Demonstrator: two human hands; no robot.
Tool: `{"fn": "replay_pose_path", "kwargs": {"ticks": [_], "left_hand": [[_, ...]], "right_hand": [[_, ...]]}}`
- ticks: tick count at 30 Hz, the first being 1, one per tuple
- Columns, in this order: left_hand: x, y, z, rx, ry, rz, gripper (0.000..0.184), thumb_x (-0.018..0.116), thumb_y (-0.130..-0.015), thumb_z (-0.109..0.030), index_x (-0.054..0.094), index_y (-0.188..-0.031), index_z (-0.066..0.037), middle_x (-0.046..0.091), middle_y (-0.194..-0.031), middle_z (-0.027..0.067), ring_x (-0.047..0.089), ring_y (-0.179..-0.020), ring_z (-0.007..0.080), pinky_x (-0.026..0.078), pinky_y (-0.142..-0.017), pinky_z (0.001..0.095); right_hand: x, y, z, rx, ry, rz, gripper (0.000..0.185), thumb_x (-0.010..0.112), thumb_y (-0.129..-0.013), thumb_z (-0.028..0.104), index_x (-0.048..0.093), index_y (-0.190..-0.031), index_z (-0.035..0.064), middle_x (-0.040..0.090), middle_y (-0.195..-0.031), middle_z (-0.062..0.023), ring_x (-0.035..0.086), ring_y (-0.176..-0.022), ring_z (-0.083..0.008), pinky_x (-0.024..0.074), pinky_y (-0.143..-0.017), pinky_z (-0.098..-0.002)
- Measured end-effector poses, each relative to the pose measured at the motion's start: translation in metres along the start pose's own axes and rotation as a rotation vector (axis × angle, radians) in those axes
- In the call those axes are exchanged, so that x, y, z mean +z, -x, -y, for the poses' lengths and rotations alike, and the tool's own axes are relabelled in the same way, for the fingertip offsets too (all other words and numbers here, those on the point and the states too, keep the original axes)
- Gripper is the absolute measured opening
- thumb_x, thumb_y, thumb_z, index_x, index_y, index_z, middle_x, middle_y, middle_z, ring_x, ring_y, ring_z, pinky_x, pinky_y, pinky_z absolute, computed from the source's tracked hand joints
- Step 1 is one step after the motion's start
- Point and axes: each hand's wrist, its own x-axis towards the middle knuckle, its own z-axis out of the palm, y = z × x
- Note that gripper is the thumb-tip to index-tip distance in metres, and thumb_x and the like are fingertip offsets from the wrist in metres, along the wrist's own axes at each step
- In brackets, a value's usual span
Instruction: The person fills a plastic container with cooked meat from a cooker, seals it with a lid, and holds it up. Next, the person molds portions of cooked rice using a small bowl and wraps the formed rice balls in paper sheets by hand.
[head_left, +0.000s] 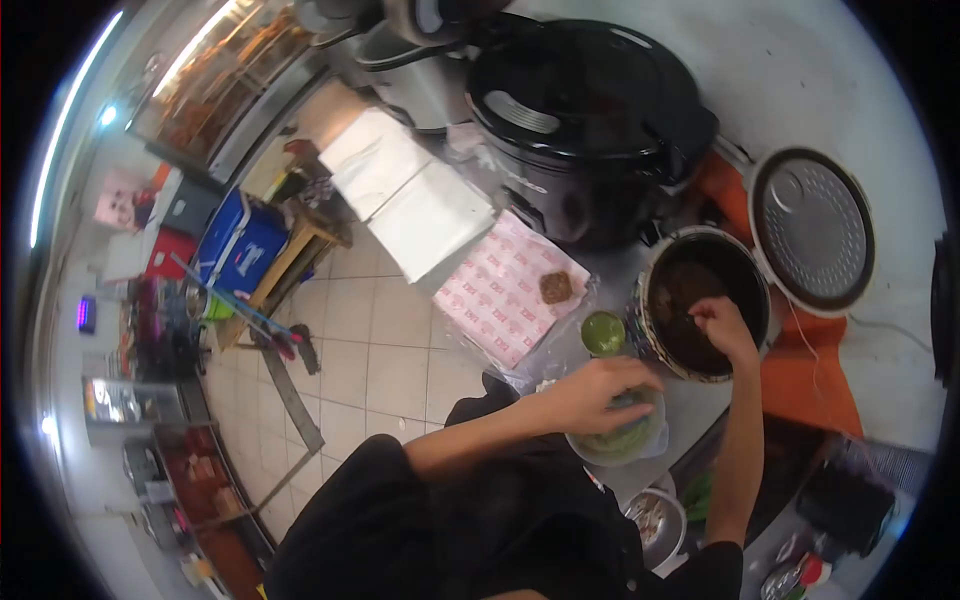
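My left hand (610, 395) is over a clear bowl of green sauce (625, 440), its fingers curled down around something greenish that I cannot make out. My right hand (725, 325) reaches over the open pot (655, 345), which holds dark brown contents. The fingers of that hand are closed, and whatever they hold is too small to name. Just left of the pot stands a small cup of bright green sauce (603, 333). A stack of pink printed paper (495, 300) lies beyond my left hand, with a brown square piece of food (556, 288) on it.
Behind the paper stands a large black cooker (590, 110). A round perforated lid (812, 230) leans open right of the pot, near orange cloth (815, 370). White paper stacks (430, 215) lie at left. A metal bowl (655, 525) sits nearby; a blue cooler (240, 240) stands across the tiled floor.
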Motion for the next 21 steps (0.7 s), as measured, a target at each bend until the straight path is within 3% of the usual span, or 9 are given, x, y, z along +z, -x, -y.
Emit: {"fn": "replay_pose_path", "kwargs": {"ticks": [2,8,11,14,17,21], "left_hand": [[-0.016,0.012,0.004,-0.074,-0.016,-0.078,0.026,0.068,-0.087,-0.015,0.064,-0.109,-0.002,0.067,-0.103,0.0131,0.065,-0.097,0.0277,0.051,-0.085,0.0366],[-0.065,0.081,0.036,-0.42,-0.047,-0.41,0.026,0.066,-0.089,-0.013,0.066,-0.111,-0.001,0.07,-0.107,0.011,0.067,-0.096,0.0199,0.052,-0.084,0.0334],[-0.087,0.128,0.06,-0.558,-0.186,-0.558,0.026,0.066,-0.088,-0.016,0.067,-0.109,-0.002,0.071,-0.104,0.0117,0.067,-0.094,0.0212,0.052,-0.082,0.0335],[-0.096,0.172,0.085,-0.716,-0.318,-0.638,0.026,0.067,-0.087,-0.017,0.067,-0.108,-0.001,0.071,-0.101,0.0135,0.068,-0.091,0.024,0.053,-0.079,0.0355],[-0.101,0.208,0.109,-0.779,-0.327,-0.736,0.028,0.067,-0.083,-0.018,0.067,-0.105,0.0,0.071,-0.098,0.0172,0.069,-0.087,0.0297,0.054,-0.077,0.0392],[-0.124,0.214,0.141,-0.774,-0.411,-0.753,0.038,0.069,-0.081,-0.02,0.063,-0.112,0.0,0.066,-0.109,0.0218,0.064,-0.102,0.0354,0.051,-0.088,0.0418]], "right_hand": [[-0.004,0.001,0.01,0.125,-0.079,0.024,0.016,0.062,-0.077,-0.002,0.069,-0.091,-0.0022,0.065,-0.071,-0.0111,0.062,-0.068,-0.0191,0.0474,-0.065,-0.0318],[-0.014,0.009,0.017,0.054,-0.052,0.034,0.016,0.062,-0.078,-0.003,0.069,-0.092,-0.0032,0.065,-0.073,-0.0099,0.061,-0.07,-0.0153,0.0471,-0.066,-0.0297],[-0.009,0.01,-0.005,-0.017,-0.012,0.02,0.016,0.063,-0.078,-0.002,0.069,-0.093,-0.0027,0.067,-0.077,-0.0118,0.063,-0.073,-0.0169,0.048,-0.068,-0.0307],[-0.014,0.019,0.012,0.062,-0.004,0.042,0.017,0.067,-0.077,0.002,0.07,-0.093,-0.0026,0.069,-0.082,-0.0145,0.066,-0.077,-0.0203,0.0494,-0.072,-0.0326],[-0.009,0.014,-0.018,-0.101,0.059,-0.054,0.021,0.073,-0.073,0.005,0.069,-0.092,-0.0037,0.068,-0.079,-0.0132,0.065,-0.075,-0.019,0.0496,-0.071,-0.0311],[-0.009,0.017,0.011,-0.029,0.097,-0.044,0.022,0.076,-0.069,0.005,0.069,-0.088,-0.0044,0.065,-0.072,-0.0103,0.061,-0.066,-0.0158,0.0489,-0.064,-0.0298]]}}
